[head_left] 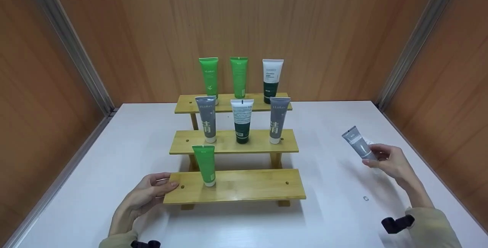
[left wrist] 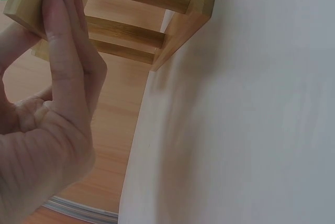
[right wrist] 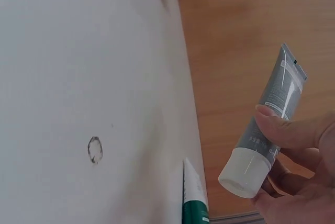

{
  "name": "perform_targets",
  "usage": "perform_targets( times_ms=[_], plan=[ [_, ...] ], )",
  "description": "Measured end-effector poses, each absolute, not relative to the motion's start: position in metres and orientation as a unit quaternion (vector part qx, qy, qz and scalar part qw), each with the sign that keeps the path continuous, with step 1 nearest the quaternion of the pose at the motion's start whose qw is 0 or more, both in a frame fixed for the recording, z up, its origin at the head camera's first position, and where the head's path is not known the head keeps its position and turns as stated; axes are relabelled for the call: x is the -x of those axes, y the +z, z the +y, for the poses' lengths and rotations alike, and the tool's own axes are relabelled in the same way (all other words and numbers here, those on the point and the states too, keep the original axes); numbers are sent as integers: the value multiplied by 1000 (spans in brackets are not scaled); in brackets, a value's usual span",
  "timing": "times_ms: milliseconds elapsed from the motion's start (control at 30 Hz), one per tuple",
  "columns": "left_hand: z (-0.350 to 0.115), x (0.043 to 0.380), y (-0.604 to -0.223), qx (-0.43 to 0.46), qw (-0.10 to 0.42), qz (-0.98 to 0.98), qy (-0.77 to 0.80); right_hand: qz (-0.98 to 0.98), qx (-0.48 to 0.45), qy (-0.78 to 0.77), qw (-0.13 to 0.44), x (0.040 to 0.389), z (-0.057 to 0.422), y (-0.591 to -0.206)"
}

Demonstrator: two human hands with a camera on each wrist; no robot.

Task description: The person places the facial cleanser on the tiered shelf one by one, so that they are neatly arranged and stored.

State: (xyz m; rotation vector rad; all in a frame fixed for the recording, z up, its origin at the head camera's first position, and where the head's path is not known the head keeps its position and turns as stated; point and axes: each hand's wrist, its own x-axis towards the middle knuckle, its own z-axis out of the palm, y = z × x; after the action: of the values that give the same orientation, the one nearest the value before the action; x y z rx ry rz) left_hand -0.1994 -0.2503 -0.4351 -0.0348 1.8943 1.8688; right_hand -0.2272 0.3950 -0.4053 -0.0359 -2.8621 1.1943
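My left hand [head_left: 146, 194] pinches the left end of the lowest step of a three-step bamboo display rack [head_left: 251, 187], thumb on top and fingers beneath. In my right hand [head_left: 392, 164] is a grey squeeze tube [head_left: 358, 143], held tilted above the table at the right. Its white cap [right wrist: 245, 172] shows in the right wrist view. A green tube [head_left: 206, 164] stands at the left of the lowest step. Along the middle step stand a grey tube [head_left: 207, 118], a white-and-dark-green tube [head_left: 242, 120] and another grey tube [head_left: 279, 120].
On the top step are two green tubes [head_left: 209, 76] [head_left: 239, 76] and a white-and-dark-green tube [head_left: 272, 80]. Another white-and-green tube [right wrist: 194, 198] lies on the white table [head_left: 335, 217] near my right hand. Wooden walls [head_left: 267, 19] enclose the back and sides.
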Motion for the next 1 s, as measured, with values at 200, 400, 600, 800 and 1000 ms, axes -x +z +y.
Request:
perform_targets(
  times_ms=[200,400,600,800,1000],
  plan=[
    [-250,200,-436,13,238,695,678,-917,7,397,31,227,380,-399],
    [-250,199,-436,10,237,690,684,-905,-9,424,30,226,363,-392],
    [-250,198,-436,14,233,686,689,-897,-26,440,34,224,341,-386],
    [-250,198,-436,17,234,683,692,-889,-24,457,24,223,317,-380],
    [-251,199,-436,6,239,683,691,-878,-39,476,27,221,291,-375]
  ],
)
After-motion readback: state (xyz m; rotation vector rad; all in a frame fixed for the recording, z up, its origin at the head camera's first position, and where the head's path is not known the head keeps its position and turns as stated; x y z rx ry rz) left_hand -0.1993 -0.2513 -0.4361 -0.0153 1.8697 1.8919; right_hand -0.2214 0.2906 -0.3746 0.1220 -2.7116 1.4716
